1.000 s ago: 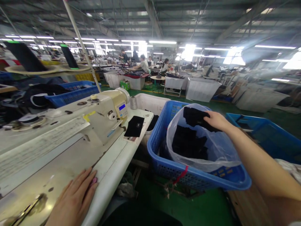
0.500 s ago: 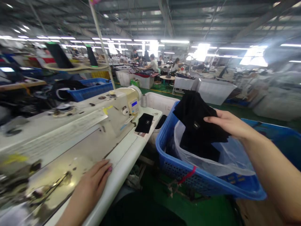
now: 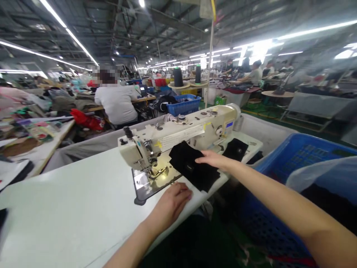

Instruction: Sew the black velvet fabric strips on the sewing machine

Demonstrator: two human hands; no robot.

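Note:
My right hand (image 3: 213, 160) pinches a black fabric piece (image 3: 192, 173) between thumb and fingers. The piece has a small label (image 3: 189, 168) on it and hangs in front of the sewing machine (image 3: 178, 130), over the front of its bed. My left hand (image 3: 175, 201) rests on the white table (image 3: 83, 208) at its front edge, fingers lying loosely together, near the lower end of the fabric and holding nothing I can see. Left of both hands is the machine's needle area (image 3: 152, 169). Another black labelled piece (image 3: 235, 149) lies on the table's right end.
A blue basket (image 3: 279, 156) with a plastic liner and black fabric stands to my right. Thread cones (image 3: 178, 77) stand behind the machine. Beyond it are another blue basket (image 3: 184, 106) and a seated person in a white shirt (image 3: 117, 104).
My right hand has carried the black fabric piece from above the blue basket leftward to the machine. The view has swung left. My left hand stays on the table edge.

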